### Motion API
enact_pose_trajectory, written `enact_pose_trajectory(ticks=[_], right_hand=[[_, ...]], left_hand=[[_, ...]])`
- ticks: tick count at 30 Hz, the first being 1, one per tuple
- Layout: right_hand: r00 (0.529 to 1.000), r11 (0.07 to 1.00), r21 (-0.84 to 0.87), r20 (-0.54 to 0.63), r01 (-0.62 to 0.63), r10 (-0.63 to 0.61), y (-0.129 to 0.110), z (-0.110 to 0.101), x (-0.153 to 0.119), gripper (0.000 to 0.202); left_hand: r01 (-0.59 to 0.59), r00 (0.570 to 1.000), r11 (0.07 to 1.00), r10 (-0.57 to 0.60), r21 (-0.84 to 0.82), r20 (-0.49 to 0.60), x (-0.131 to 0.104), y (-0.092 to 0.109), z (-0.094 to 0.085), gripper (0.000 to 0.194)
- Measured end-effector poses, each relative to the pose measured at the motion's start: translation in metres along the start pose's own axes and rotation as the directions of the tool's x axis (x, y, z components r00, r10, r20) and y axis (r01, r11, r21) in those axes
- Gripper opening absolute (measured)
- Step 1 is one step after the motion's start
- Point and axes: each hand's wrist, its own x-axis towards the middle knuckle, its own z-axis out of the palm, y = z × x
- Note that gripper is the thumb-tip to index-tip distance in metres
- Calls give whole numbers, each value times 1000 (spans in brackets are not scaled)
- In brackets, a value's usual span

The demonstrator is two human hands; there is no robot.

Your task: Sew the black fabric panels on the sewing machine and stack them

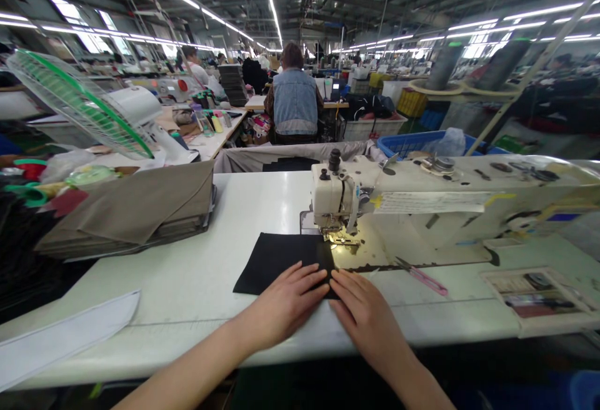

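Observation:
A black fabric piece [276, 260] lies flat on the sewing table, its right edge by the presser foot of the sewing machine [335, 207]. Across its near right part rests my left hand [293, 294], fingers stretched out and pressing the cloth. My right hand [360, 300] lies flat at the right edge of the same piece, fingertips almost meeting those of the left. Neither hand grasps anything. The machine's lamp lights the needle plate [344, 241], just beyond the fingertips. Pink-handled thread snips [424, 277] lie to the right of my right hand.
A stack of grey-brown fabric pieces [140, 210] stands at the left, with a green-and-white fan [84, 104] behind it. A white strip [70, 335] lies front left. An accessory tray [539, 297] is at the right. Beyond the table sits a person in a denim vest [295, 100].

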Motion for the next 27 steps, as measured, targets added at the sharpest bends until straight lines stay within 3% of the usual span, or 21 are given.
enact_pose_trajectory(ticks=[5,18,27], right_hand=[[999,999,12,18,31,-31,0,-6,-4,29],[995,994,-60,22,-97,98,24,8,57,18],[993,992,-45,25,-117,118,22,4,51,20]], left_hand=[[-14,1000,998,13,-54,-22,-6,3,-3,45],[19,996,997,-25,-80,-80,34,-58,-10,43],[50,994,998,-54,-45,-98,50,-81,-12,44]])
